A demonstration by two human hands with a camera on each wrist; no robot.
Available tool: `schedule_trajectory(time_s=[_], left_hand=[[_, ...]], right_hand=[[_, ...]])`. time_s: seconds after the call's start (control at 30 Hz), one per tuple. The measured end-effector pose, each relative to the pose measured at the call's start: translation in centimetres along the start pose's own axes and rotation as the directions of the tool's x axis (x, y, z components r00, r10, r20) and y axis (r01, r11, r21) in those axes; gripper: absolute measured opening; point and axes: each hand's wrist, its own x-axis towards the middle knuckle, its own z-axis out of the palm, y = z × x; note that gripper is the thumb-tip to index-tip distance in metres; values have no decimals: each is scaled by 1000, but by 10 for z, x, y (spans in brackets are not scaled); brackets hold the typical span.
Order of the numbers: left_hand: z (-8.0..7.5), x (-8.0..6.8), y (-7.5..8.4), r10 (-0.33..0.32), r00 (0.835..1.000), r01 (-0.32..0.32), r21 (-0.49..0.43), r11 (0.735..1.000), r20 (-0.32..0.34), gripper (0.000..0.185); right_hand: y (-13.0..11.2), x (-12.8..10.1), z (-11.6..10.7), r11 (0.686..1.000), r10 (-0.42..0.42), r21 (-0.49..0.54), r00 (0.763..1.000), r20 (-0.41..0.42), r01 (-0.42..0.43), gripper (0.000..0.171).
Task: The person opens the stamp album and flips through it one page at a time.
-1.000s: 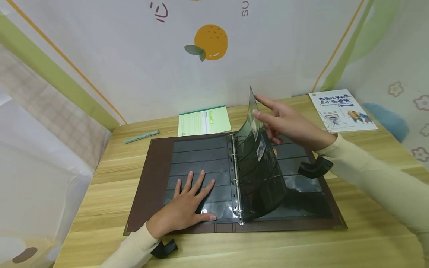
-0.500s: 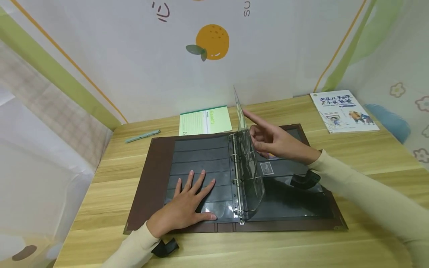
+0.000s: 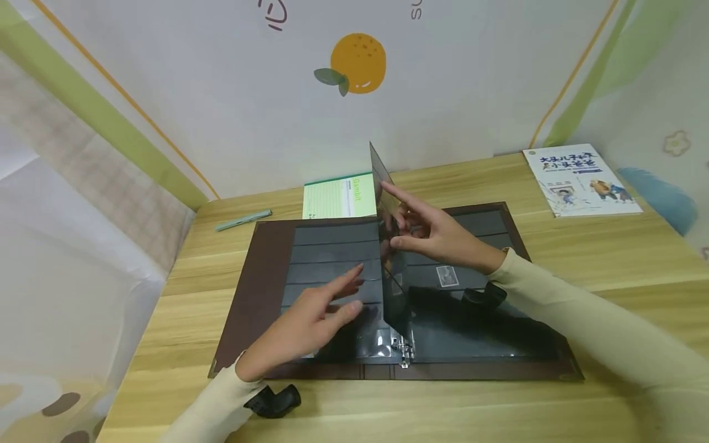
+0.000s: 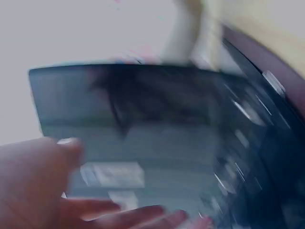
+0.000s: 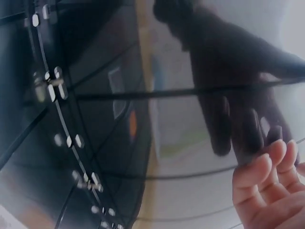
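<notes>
A brown ring binder (image 3: 260, 277) lies spread on the table, with dark pocketed sheets on both sides. One glossy dark sheet (image 3: 389, 295) stands nearly upright over the metal rings (image 3: 404, 354). My right hand (image 3: 448, 240) touches its right side, index finger extended and the others loosely bent; the right wrist view shows these fingers (image 5: 252, 174) against their reflection. My left hand (image 3: 304, 320) is held over the left page, fingers extended toward the standing sheet. Blurred in the left wrist view, that sheet (image 4: 152, 105) carries pale pieces in its pockets. A small stamp (image 3: 447, 276) sits in the right page.
A green notepad (image 3: 335, 197) lies behind the binder, partly covered by the standing sheet. A light-blue pen (image 3: 244, 220) is at the back left. At the back right lies a white picture book (image 3: 581, 178). A printed curtain (image 3: 266, 111) hangs behind the table (image 3: 183, 320).
The sheet has swung from the right side to nearly upright, pushed leftward by my right hand. My left hand has lifted from lying flat on the left page.
</notes>
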Motion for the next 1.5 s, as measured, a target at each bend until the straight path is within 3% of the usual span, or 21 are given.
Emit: schedule_trajectory(time_s=[0.03, 0.1, 0.17, 0.27, 0.4, 0.53, 0.63, 0.87, 1.07, 1.3, 1.4, 1.5], left_hand=[[-3, 0, 7, 21, 1000, -21, -132, 991, -3, 63], [-9, 0, 20, 44, 999, -48, -340, 939, -17, 63], [-12, -1, 30, 64, 997, -72, -455, 888, -34, 65], [-16, -3, 43, 79, 995, -101, -508, 856, -65, 65], [-19, -9, 54, -33, 994, -22, -469, 883, -108, 70], [-19, -14, 58, -150, 977, 81, -388, 918, -151, 85], [-20, -14, 56, -167, 971, 95, -362, 927, -172, 88], [-21, -19, 40, -137, 972, 65, -342, 937, -189, 87], [-22, -29, 22, -152, 965, 91, -269, 959, -213, 84], [-20, -39, -1, -197, 918, 168, -111, 980, -344, 81], [-18, -40, -10, -230, 907, 208, -100, 973, -352, 78], [-16, -42, -16, -299, 901, 262, -153, 953, -315, 78]], right_hand=[[0, 1, 2, 1000, -2, -9, 1000, 0, 2, 85], [0, 4, 7, 1000, -4, -22, 1000, -3, 4, 84], [1, 7, 11, 999, -15, -31, 1000, -12, 15, 84], [1, 12, 17, 999, -38, -40, 999, -28, 37, 84], [0, 17, 25, 993, -88, -88, 996, -34, 85, 85], [0, 21, 30, 987, -112, -122, 994, -20, 108, 84], [0, 21, 31, 985, -111, -137, 994, -14, 108, 81], [2, 19, 30, 975, -112, -191, 994, 5, 111, 75], [8, 0, 4, 948, -5, -319, 1000, 25, 13, 77], [26, -29, -34, 836, 177, -526, 984, -14, -158, 72], [31, -44, -48, 772, 228, -606, 973, -17, -192, 79], [37, -59, -60, 704, 272, -686, 962, 18, -186, 91]])
